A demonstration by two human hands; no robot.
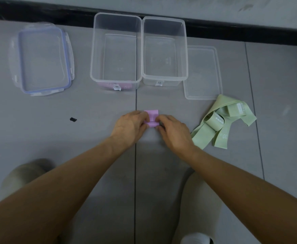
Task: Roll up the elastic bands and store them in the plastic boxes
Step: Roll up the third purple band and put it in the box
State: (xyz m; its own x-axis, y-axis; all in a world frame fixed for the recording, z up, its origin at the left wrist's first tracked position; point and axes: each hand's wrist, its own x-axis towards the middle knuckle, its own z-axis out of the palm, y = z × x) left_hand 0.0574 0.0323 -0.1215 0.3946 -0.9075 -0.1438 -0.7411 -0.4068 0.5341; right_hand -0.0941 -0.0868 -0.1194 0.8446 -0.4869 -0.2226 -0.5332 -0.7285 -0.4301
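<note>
A pink elastic band [151, 118], mostly rolled, lies on the grey floor between my hands. My left hand [129, 126] pinches its left side and my right hand [174, 132] pinches its right side, fingers curled over the roll. Two clear plastic boxes stand open beyond it: a larger left box [93, 55] with something pink showing at its near bottom edge, and a smaller right box [185, 55]. A loose pile of light green elastic bands [220, 124] lies to the right of my right hand.
A blue-rimmed clip lid [43, 59] lies at the far left. A plain clear lid [204, 73] lies right of the smaller box. A small black mark [73, 119] is on the floor. My knees show at the bottom. A dark wall base runs behind the boxes.
</note>
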